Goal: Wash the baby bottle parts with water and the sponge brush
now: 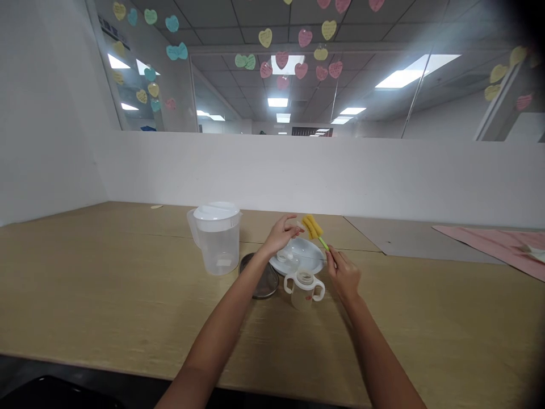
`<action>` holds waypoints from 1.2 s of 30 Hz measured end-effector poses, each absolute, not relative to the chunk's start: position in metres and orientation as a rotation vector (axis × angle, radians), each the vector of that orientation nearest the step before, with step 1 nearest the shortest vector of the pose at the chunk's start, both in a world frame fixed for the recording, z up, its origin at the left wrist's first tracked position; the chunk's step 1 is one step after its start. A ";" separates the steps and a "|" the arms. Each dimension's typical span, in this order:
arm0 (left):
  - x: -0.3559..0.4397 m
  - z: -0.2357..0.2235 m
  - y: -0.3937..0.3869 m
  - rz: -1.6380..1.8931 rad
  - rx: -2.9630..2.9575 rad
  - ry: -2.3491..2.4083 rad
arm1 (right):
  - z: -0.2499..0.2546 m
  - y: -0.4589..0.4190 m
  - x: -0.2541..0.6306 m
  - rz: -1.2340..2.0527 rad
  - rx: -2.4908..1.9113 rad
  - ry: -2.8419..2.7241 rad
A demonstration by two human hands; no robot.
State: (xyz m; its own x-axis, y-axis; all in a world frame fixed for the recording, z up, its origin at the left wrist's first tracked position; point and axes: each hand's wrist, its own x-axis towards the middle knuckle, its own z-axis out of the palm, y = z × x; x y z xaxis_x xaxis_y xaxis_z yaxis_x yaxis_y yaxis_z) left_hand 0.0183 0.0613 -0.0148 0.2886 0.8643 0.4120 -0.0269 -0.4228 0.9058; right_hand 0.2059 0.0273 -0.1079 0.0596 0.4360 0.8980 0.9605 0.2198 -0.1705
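My right hand (343,274) is closed on the green handle of a bottle brush (313,227) whose yellow sponge head points up and away. My left hand (283,230) is curled, its fingertips at the sponge head above a white plate (310,258). A small clear piece lies on the plate. In front of the plate stands a white two-handled baby cup (304,287), just left of my right hand.
A clear lidded plastic pitcher (216,237) stands to the left. A round steel lid or strainer (260,277) lies under my left forearm. A grey mat (421,241) and a pink cloth (498,244) lie at the right. A white partition (298,170) backs the wooden table (106,284).
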 end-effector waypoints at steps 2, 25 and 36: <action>0.018 -0.016 0.063 1.278 1.741 0.808 | -0.109 0.028 0.207 -0.726 -1.283 -1.524; 0.026 0.002 0.052 1.544 1.032 0.464 | -0.112 0.025 0.207 -0.611 -1.038 -1.704; 0.012 0.008 0.047 1.685 1.510 0.731 | -0.108 0.025 0.208 -0.682 -0.973 -1.599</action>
State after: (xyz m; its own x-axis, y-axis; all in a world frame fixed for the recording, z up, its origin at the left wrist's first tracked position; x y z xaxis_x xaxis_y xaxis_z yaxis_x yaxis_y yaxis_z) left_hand 0.0120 0.0469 0.0076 -0.0279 0.8262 0.5627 -0.1541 -0.5597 0.8142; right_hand 0.2076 0.0246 -0.1082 -0.0729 0.2403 0.9680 0.8648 0.4987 -0.0587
